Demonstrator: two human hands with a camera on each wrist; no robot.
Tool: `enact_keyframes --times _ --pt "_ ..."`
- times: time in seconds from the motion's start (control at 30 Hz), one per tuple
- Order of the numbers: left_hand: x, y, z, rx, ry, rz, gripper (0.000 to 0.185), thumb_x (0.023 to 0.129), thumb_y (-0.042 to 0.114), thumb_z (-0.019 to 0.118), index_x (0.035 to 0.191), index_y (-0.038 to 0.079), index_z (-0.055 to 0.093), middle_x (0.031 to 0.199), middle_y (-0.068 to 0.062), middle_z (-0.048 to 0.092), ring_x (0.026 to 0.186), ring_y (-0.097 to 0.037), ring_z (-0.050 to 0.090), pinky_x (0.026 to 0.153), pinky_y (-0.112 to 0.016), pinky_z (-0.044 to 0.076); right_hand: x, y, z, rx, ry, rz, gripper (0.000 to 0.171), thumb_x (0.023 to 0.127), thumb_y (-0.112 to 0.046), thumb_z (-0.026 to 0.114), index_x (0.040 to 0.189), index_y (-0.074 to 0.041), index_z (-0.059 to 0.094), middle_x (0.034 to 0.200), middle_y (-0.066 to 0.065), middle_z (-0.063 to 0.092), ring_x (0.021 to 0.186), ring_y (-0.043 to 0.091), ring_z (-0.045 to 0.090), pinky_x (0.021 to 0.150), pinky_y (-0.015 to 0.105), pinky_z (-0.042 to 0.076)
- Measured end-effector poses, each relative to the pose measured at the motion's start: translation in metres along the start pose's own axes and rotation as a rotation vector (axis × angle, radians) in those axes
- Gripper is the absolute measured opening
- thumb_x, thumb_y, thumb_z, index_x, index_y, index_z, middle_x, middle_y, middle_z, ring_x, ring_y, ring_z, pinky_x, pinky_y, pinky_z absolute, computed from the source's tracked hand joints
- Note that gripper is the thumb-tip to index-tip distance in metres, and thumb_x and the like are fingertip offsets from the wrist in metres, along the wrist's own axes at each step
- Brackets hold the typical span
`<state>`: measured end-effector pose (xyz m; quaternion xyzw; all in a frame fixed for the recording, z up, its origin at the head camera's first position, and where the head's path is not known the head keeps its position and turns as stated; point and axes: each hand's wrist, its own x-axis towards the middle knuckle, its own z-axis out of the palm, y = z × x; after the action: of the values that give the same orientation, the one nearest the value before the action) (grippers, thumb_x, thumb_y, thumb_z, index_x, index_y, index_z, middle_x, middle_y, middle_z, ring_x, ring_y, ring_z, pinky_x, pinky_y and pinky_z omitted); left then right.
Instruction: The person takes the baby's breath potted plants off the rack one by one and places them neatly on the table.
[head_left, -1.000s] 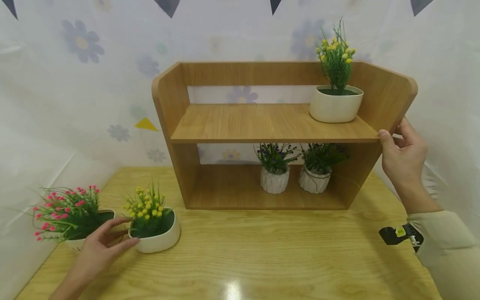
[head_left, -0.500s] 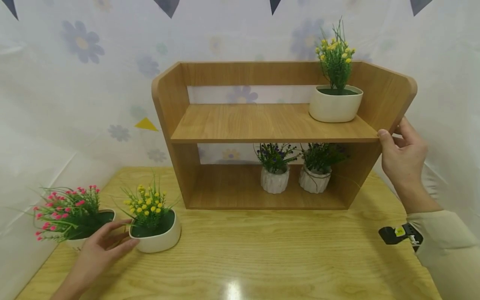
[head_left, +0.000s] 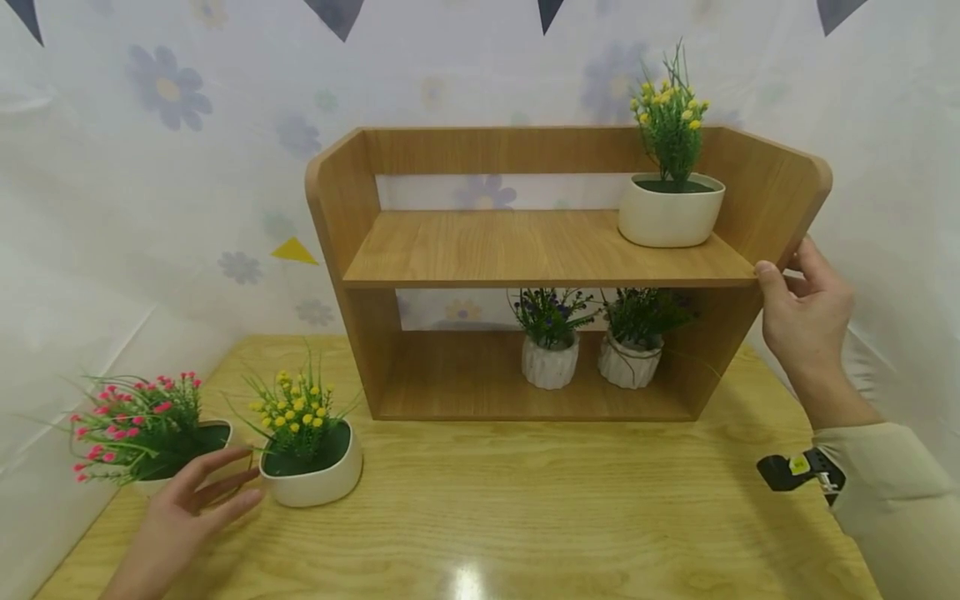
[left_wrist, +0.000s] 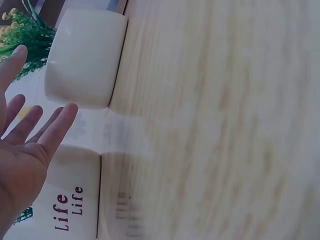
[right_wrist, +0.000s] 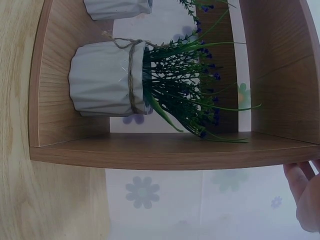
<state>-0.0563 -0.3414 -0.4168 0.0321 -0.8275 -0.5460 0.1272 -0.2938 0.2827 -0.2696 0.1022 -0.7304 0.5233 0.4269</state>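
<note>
Flower-print sheeting hangs behind a pale wooden desk (head_left: 525,508), and a two-tier wooden shelf (head_left: 540,250) stands at the far middle of it. The right hand (head_left: 806,312) grips the shelf's right end, thumb on the front edge of the upper board and fingers curled round the side panel, a hold that looks meant to steady the unit. On the upper board, far right, sits a white pot of yellow flowers (head_left: 671,208); below it two small ribbed pots (head_left: 551,360) with dark blooms stand side by side, right of centre.

At the near left of the desk a yellow-flower pot (head_left: 311,471) stands just right of a pink-flower pot (head_left: 146,442), the two close together. The left hand (head_left: 183,521) is open, fingers straight and spread, its fingertips reaching between the two pots. In the left wrist view the fingers are clear of the yellow-flower pot's wall, with a narrow gap showing, and the palm overlaps the pink-flower pot, which reads "Life"; whether it touches there I cannot tell.
</note>
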Motion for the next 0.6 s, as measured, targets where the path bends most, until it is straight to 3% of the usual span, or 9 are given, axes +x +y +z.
enact_keyframes --times 0.2,0.47,0.6 --pt "-0.006 0.008 0.002 0.080 0.007 0.046 0.053 0.094 0.007 0.071 0.143 0.002 0.051 0.130 0.027 0.056 0.105 0.002 0.065 0.075 -0.023 0.058 0.002 0.000 -0.001 -0.019 0.001 -0.011 0.032 0.093 0.000 0.063 0.124 -0.006 0.071 0.091 -0.005 0.064 0.072 0.004 0.064 0.072 0.011 0.051" --pt "-0.013 0.018 0.008 0.029 -0.019 0.113 0.048 0.092 -0.004 0.070 0.137 -0.004 0.054 0.128 0.014 0.064 0.105 -0.002 0.067 0.075 -0.024 0.058 0.001 0.000 -0.001 -0.001 -0.001 -0.019 0.033 0.093 0.000 0.064 0.125 -0.006 0.071 0.090 -0.004 0.065 0.072 0.004 0.064 0.073 0.011 0.051" --pt "-0.016 0.023 0.010 0.017 -0.026 0.071 0.049 0.092 -0.002 0.070 0.138 -0.003 0.054 0.126 0.014 0.065 0.103 -0.004 0.068 0.075 -0.025 0.059 0.000 0.001 0.000 0.014 0.000 0.001 0.033 0.093 0.001 0.064 0.124 -0.004 0.071 0.090 -0.004 0.064 0.071 0.004 0.064 0.072 0.012 0.051"
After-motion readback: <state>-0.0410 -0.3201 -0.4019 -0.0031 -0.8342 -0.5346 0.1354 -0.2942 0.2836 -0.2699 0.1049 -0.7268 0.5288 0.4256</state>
